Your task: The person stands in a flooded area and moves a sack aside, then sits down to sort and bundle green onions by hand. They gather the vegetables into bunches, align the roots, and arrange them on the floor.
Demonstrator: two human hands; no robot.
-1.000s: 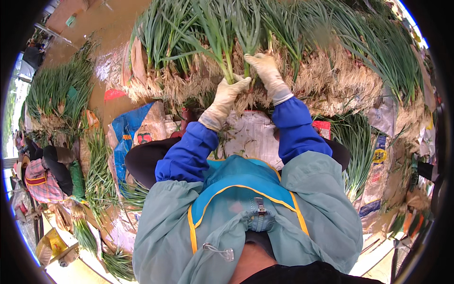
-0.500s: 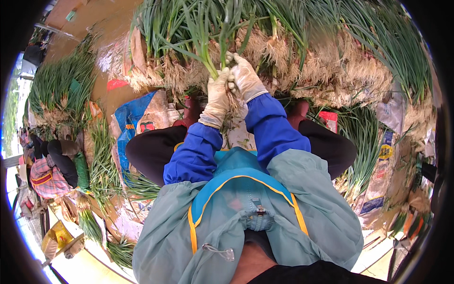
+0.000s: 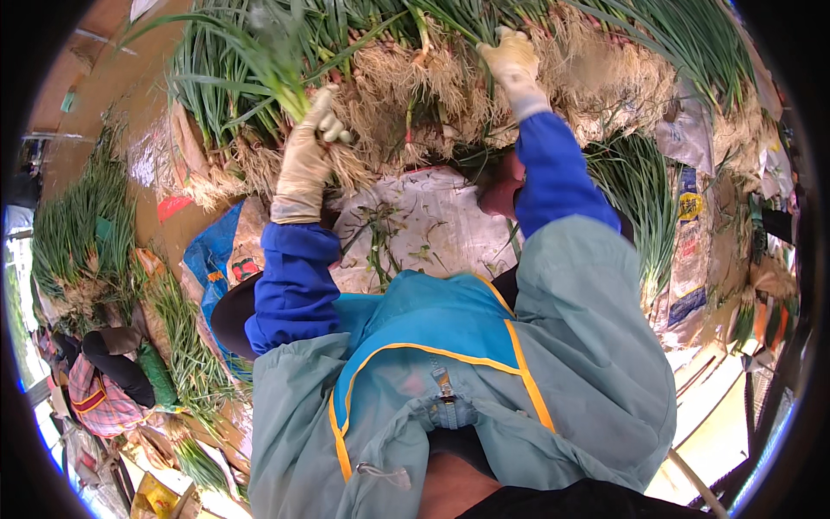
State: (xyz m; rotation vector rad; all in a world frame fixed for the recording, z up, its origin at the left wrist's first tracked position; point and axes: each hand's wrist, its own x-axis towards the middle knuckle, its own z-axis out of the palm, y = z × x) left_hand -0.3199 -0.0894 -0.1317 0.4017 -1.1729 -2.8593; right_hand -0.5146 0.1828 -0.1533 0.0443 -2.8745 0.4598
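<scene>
Left hand (image 3: 303, 169): off-white glove, fingers curled round the lower stalks of a bunch of green onions (image 3: 292, 99), so closed on it; bunch tilted, leaves fanning up and left across the front of the pile, pale roots (image 3: 348, 167) showing to the right, just beside the glove

Right hand (image 3: 512, 62): same sort of glove, well apart from the left, up at the pile (image 3: 432, 82); fingers bent, among the stalks at the line where roots meet green; can't tell how far open, or whether it has hold of anything

Pile runs right across the top of the view, leaves away from the person, thick beige roots toward them; the held bunch sits in front of its left part

Below the pile, a white sheet (image 3: 462, 229) lies between the two arms, with loose leaf scraps (image 3: 380, 246) strewn on it, mostly on its left half

Person wears blue sleeves (image 3: 298, 277), a grey-green jacket (image 3: 596, 346) and a teal apron (image 3: 415, 316) with yellow edging; a dark red boot (image 3: 500, 190) shows near the right sleeve

Right side: second heap of onions (image 3: 638, 195) beside a printed sack (image 3: 689, 251)

Left side: another heap (image 3: 82, 225), a blue piece of sacking (image 3: 210, 255), and lower down a co-worker in a plaid top (image 3: 102, 394)
</scene>
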